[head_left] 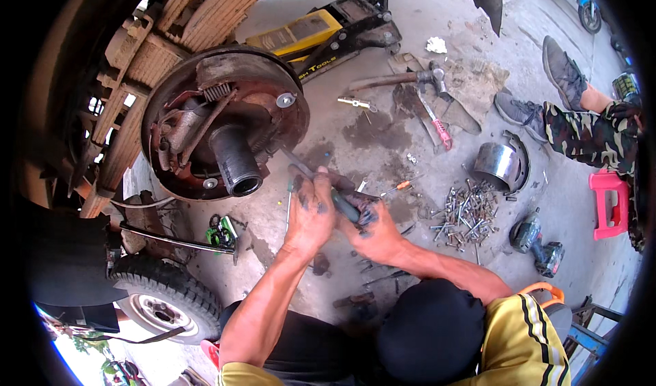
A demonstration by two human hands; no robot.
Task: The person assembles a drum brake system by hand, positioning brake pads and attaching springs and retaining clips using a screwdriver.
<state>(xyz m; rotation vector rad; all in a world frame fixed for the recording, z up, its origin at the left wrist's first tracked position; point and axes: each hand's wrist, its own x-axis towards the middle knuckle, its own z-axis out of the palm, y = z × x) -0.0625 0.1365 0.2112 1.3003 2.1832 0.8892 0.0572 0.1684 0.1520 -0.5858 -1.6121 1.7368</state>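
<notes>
The work took place on a grey concrete floor [437, 14], blotched with dark, damp-looking stains [372, 130] and strewn with tools and loose parts. The left grip [311, 205] was closed around a slender screwdriver-like tool [346, 207] with a grey-green handle; its shaft pointed up and left, the tip close to the edge of a rusty drum-brake assembly [198, 123]. Whether it touched could not be told. The right grip [372, 225], its fingers blackened with grime, was at the handle's lower end, but whether it was closed on it could not be made out.

A hub spindle [232, 157] jutted from the brake assembly, and brown leaf springs [232, 3] ran beside it toward the top. Beyond stood a yellow-and-black floor jack [304, 34]. A wooden-handled hammer [393, 80] lay partly across a worn brownish sheet [475, 78], with a pink-red-handled tool [439, 128] near it. An orange-handled screwdriver [398, 186] lay just beyond the right grip.

Farther right were a heap of bolts [468, 212], a shiny metal cylinder [495, 162] and a cordless impact driver [527, 234]. At the room's right side, a person in camouflage trousers [581, 133] and grey shoes [564, 65] was near a pink-red plastic stool [605, 215]; a blue motorbike [589, 14] stood in the upper-right corner. A tyred wheel [157, 311] showed at lower left.
</notes>
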